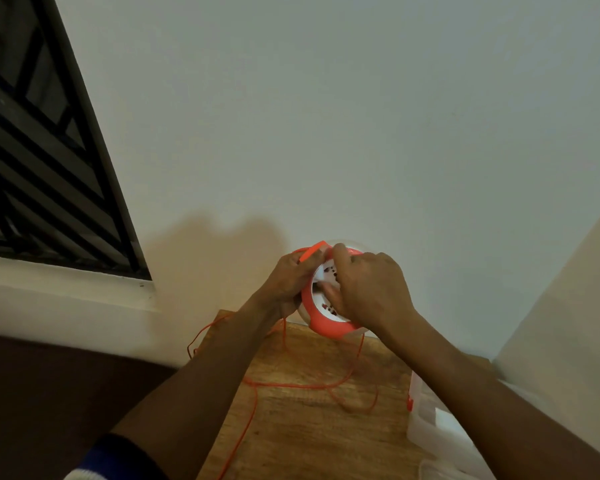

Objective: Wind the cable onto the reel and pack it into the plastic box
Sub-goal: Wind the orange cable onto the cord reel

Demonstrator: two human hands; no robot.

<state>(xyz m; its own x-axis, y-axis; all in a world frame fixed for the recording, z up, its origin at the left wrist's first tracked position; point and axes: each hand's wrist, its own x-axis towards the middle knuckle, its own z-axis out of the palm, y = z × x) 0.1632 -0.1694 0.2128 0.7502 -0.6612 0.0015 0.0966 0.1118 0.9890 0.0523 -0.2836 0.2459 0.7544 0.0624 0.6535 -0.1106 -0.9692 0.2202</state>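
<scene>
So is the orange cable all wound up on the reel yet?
Not yet. Loose loops of the orange cable lie on the wooden table under the reel, which both hands hold up.

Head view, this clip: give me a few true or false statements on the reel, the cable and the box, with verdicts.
1. Both hands hold the reel up above the table. True; the left hand grips its left side and the right hand is curled over its face.
2. All the cable is wound onto the reel. False; loose orange loops lie on the table and hang off its left edge.
3. The reel sits inside the plastic box. False; the box stands on the table's right side, under the right forearm.
4. The reel has an orange rim and a white face. True.
</scene>
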